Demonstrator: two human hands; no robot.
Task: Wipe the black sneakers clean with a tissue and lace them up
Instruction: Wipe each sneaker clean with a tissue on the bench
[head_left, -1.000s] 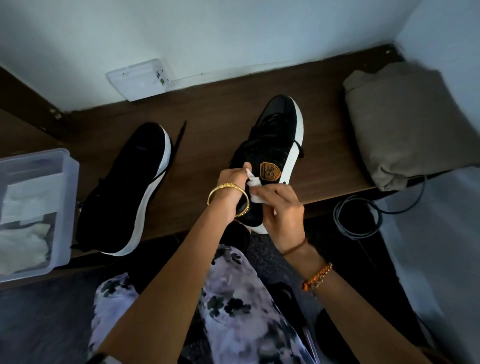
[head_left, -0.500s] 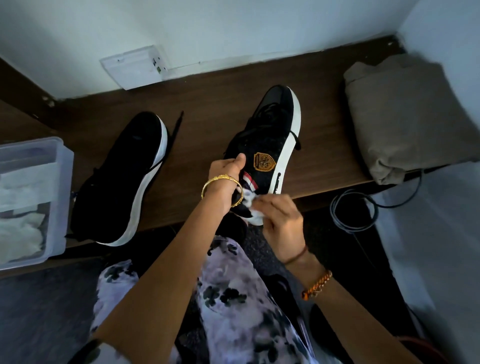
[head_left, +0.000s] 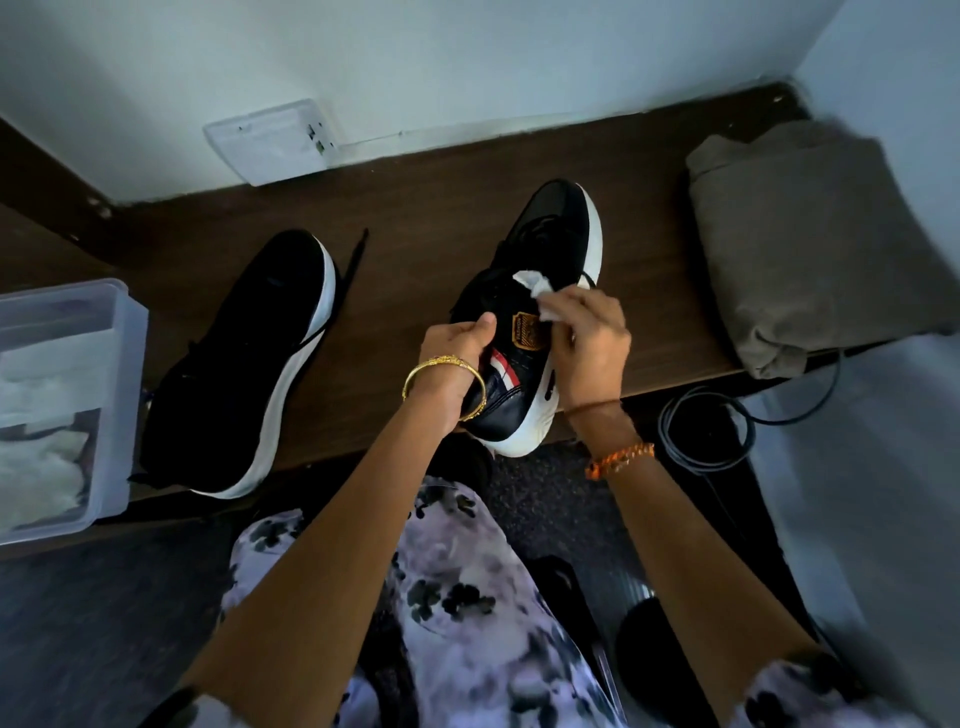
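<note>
Two black sneakers with white soles lie on a dark wooden shelf. The right sneaker has a gold badge and a red-white stripe on its side, and its heel hangs over the shelf's front edge. My left hand grips this sneaker at its collar. My right hand pinches a white tissue and presses it on the sneaker's side just above the badge. The left sneaker lies untouched on the shelf, a loose black lace trailing beside it.
A clear plastic box with white tissues stands at the left shelf end. A folded grey-brown cloth bag lies at the right. A coiled black cable hangs below the shelf edge. A white wall socket sits behind.
My right hand has moved the tissue from the sneaker's heel forward, past the badge, to the mid side. My left hand keeps its grip on the collar.
</note>
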